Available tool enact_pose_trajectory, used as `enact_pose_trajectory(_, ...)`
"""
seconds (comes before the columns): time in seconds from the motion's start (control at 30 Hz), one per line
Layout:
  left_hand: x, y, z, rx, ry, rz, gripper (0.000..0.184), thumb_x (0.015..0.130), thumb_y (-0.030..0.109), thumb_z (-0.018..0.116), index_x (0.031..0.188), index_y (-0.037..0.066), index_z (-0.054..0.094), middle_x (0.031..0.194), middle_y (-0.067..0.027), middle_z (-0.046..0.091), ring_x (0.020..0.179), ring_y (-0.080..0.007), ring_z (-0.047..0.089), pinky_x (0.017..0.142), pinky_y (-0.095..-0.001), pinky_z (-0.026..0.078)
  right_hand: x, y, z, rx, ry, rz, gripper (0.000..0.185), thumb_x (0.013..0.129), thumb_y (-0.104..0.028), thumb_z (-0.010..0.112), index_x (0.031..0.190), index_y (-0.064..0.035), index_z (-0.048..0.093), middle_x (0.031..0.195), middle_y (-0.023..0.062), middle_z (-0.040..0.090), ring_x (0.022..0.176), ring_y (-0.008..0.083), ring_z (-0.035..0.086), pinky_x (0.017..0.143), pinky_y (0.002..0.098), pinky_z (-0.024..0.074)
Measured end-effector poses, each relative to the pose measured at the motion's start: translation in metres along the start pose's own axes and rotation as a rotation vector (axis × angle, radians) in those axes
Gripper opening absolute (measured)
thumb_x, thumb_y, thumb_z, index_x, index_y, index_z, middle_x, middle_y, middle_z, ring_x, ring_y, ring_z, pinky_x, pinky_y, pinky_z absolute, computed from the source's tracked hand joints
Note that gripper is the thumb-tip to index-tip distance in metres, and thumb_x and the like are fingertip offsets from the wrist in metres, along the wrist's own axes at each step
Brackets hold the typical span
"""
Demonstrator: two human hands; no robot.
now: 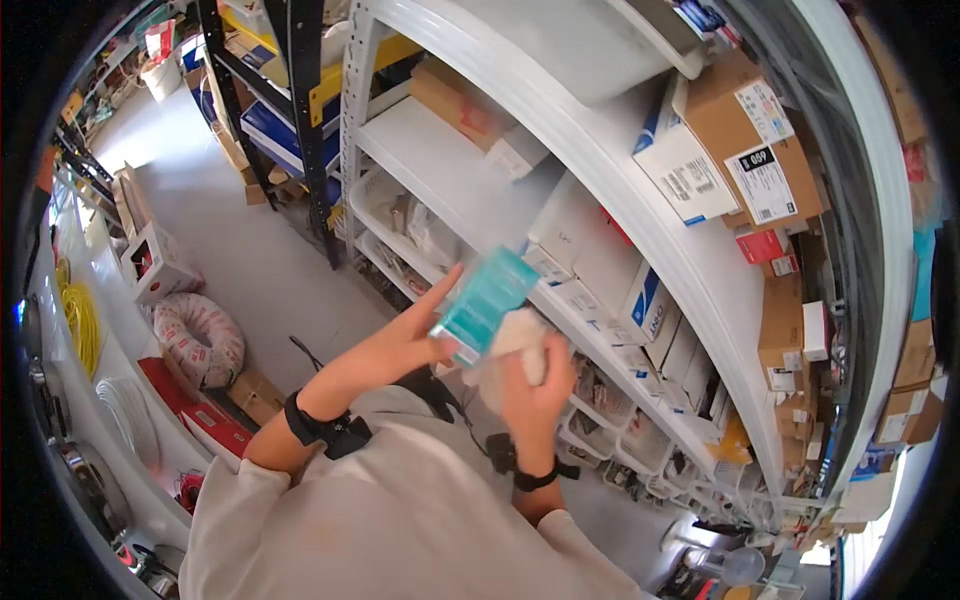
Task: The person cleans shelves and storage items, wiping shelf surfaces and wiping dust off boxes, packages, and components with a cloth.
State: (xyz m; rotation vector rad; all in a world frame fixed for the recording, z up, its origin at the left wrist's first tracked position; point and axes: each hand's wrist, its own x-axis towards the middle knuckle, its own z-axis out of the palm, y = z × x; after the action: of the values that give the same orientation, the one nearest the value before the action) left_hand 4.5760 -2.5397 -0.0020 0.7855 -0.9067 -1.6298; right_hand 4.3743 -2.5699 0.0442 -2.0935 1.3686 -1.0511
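A teal box [490, 300] with a pale label end is held up in front of the shelves by my left hand [405, 340], its thumb and fingers closed around the near side. My right hand [540, 385] is closed on a crumpled off-white cloth [517, 332], just below and right of the box. The cloth appears to touch the box's lower right side. Motion blur hides fine detail on both. Each wrist wears a black strap with a small device.
White metal shelving [440, 150] runs along my right, with cardboard cartons [750, 150] above and white boxes [640, 290] below. Plastic bins [600, 420] stand lower down. On the left are a wrapped coil [200, 340] on the floor and yellow cable [80, 315].
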Motion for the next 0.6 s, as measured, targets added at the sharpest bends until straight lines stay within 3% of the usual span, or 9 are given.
enact_pose_trajectory(0.17,-0.032,0.042,0.006,0.822,0.024,0.152,0.104,0.082,0.028,0.075,0.161,0.014,0.009,0.142,-0.0154,0.049,0.125,-0.0269,0.052,0.103,-0.0411,0.043,0.037,0.028,-0.026,0.171,0.338,0.280,0.045,0.088,-0.014,0.066,0.127,0.0045,0.054,0.123,0.0151,0.060,0.108,0.0225,0.059,0.097,0.0356,0.0455)
enact_pose_trajectory(0.2,-0.034,0.048,0.008,0.806,-0.007,0.157,0.101,0.082,0.026,0.074,0.160,0.013,0.012,0.143,-0.0166,0.049,0.126,-0.0283,0.052,0.103,-0.0409,0.043,0.041,0.024,-0.026,0.246,0.365,0.319,0.048,0.089,-0.015,0.065,0.131,0.0046,0.052,0.126,0.0149,0.059,0.109,0.0229,0.059,0.097,0.0352,0.0458)
enact_pose_trajectory(0.27,-0.032,0.053,0.008,0.548,-0.109,0.038,0.095,0.085,0.031,0.072,0.158,0.008,0.016,0.148,-0.0176,0.044,0.128,-0.0291,0.051,0.105,-0.0391,0.042,0.031,0.009,-0.022,0.468,0.286,0.367,0.052,0.090,-0.015,0.063,0.136,0.0042,0.048,0.131,0.0149,0.056,0.112,0.0240,0.059,0.097,0.0354,0.0473)
enact_pose_trajectory(0.3,-0.030,0.056,0.006,0.421,-0.160,-0.017,0.093,0.087,0.034,0.071,0.157,0.006,0.018,0.150,-0.0181,0.042,0.129,-0.0296,0.050,0.107,-0.0382,0.042,0.026,0.017,-0.020,0.490,0.267,0.282,0.053,0.091,-0.015,0.062,0.137,0.0034,0.046,0.131,0.0154,0.056,0.113,0.0246,0.059,0.097,0.0360,0.0483)
enact_pose_trajectory(0.4,-0.009,0.022,-0.024,0.176,-0.112,0.175,0.083,0.094,0.050,0.059,0.158,0.014,0.019,0.146,-0.0172,0.046,0.128,-0.0360,0.051,0.098,-0.0422,0.048,0.006,0.035,-0.016,0.606,0.234,0.140,0.058,0.090,-0.019,0.061,0.141,0.0008,0.041,0.129,0.0162,0.057,0.114,0.0279,0.060,0.096,0.0399,0.0514)
enact_pose_trajectory(0.43,-0.008,0.006,-0.032,-0.061,-0.196,0.017,0.080,0.095,0.052,0.056,0.157,0.015,0.021,0.147,-0.0167,0.045,0.129,-0.0358,0.051,0.096,-0.0436,0.049,-0.001,0.036,-0.015,0.655,0.225,0.111,0.060,0.089,-0.021,0.062,0.142,0.0000,0.040,0.128,0.0165,0.057,0.115,0.0292,0.061,0.096,0.0415,0.0525)
enact_pose_trajectory(0.5,0.002,-0.018,-0.049,-0.520,-0.374,-0.279,0.077,0.097,0.057,0.051,0.156,0.016,0.024,0.150,-0.0156,0.041,0.129,-0.0355,0.050,0.092,-0.0465,0.053,-0.016,0.060,-0.012,0.304,0.074,-0.203,0.065,0.087,-0.023,0.064,0.142,0.0000,0.039,0.128,0.0165,0.057,0.114,0.0295,0.061,0.096,0.0420,0.0527)
enact_pose_trajectory(0.53,0.004,-0.026,-0.049,-0.578,-0.389,-0.366,0.073,0.097,0.053,0.054,0.155,0.018,0.025,0.152,-0.0149,0.038,0.130,-0.0376,0.050,0.091,-0.0535,0.054,-0.022,0.072,-0.012,0.154,0.018,-0.315,0.067,0.086,-0.024,0.065,0.142,0.0000,0.039,0.128,0.0165,0.057,0.114,0.0297,0.061,0.096,0.0422,0.0528)
enact_pose_trajectory(0.6,-0.003,-0.001,-0.032,-0.592,-0.330,-0.325,0.075,0.096,0.052,0.056,0.155,0.018,0.025,0.150,-0.0146,0.040,0.129,-0.0385,0.050,0.095,-0.0556,0.052,-0.031,0.086,-0.021,-0.016,-0.063,-0.317,0.068,0.085,-0.024,0.067,0.142,0.0003,0.039,0.128,0.0164,0.057,0.113,0.0296,0.061,0.095,0.0422,0.0534)
